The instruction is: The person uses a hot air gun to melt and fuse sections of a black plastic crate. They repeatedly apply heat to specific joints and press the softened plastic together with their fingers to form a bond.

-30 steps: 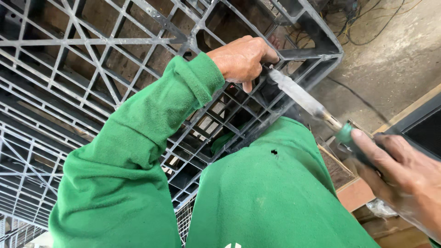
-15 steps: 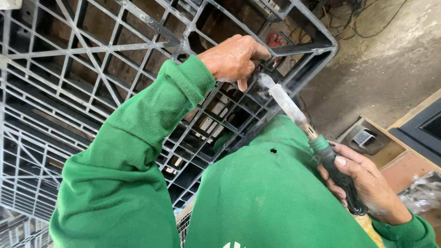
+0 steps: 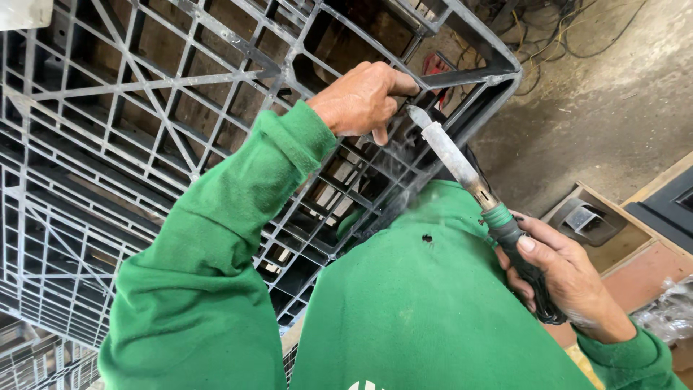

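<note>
The right hand gripped the soldering iron by its handle; its tip had lifted slightly off the grey plastic pallet rib, smoke rising. The left hand, clenched, had kept pinching that rib near the pallet's corner.

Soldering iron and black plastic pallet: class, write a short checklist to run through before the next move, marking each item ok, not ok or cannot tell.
1. Right hand grips the soldering iron by its handle: ok.
2. Left hand steadies the pallet: ok.
3. Left fingers away from the hot tip: not ok, very close.
4. Tip hot: ok, smoke rises.
5. Tip touching the pallet: cannot tell.
6. Green sleeve away from the tip: ok.
</note>
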